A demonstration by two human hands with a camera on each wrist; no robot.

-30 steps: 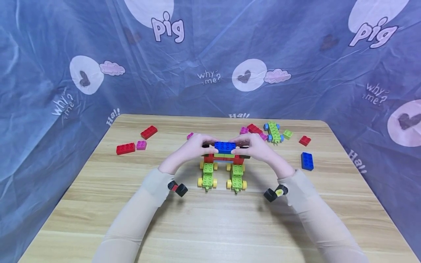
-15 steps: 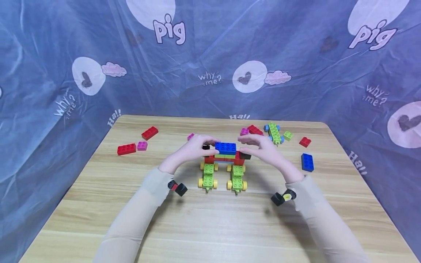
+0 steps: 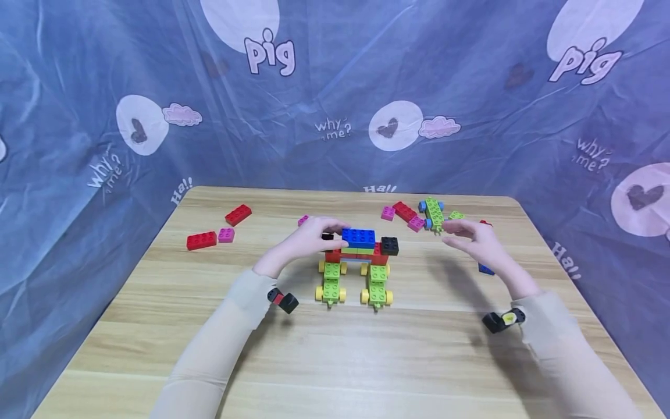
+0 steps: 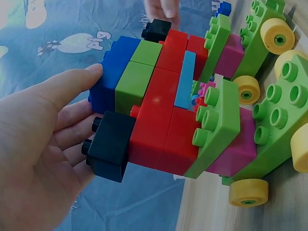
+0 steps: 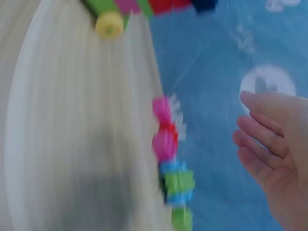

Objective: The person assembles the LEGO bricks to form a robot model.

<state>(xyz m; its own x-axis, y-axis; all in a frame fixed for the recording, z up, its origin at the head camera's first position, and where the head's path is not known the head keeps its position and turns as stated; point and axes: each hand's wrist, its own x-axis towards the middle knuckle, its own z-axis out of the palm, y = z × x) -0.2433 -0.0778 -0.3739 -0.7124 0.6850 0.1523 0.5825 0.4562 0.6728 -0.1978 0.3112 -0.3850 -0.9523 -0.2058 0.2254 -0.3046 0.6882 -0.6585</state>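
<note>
A built brick model stands mid-table on two lime-green wheeled bases [image 3: 331,282] with yellow wheels. Red bricks [image 4: 156,108], lime bricks and a blue brick [image 3: 359,238] are stacked upward from them. A black brick [image 3: 389,245] sticks out at the right; another black brick [image 4: 111,144] is at the left. My left hand [image 3: 310,237] pinches the left end of the blue brick, its thumb on the near side and fingers behind. Over the right of the table my right hand [image 3: 476,241] hangs with fingers apart, holding nothing.
Lime wheeled base [image 3: 433,214] with blue wheels lies at the back right, beside red and pink bricks [image 3: 416,223]. Partly behind my right hand is another blue brick [image 3: 485,269]. Two red bricks [image 3: 201,240] and a pink one [image 3: 226,234] lie left. A patterned cloth surrounds the table.
My right hand has let go of the blue brick and moved right, away from the model. The left hand stays at the brick's left end, and the model stands where it was.
</note>
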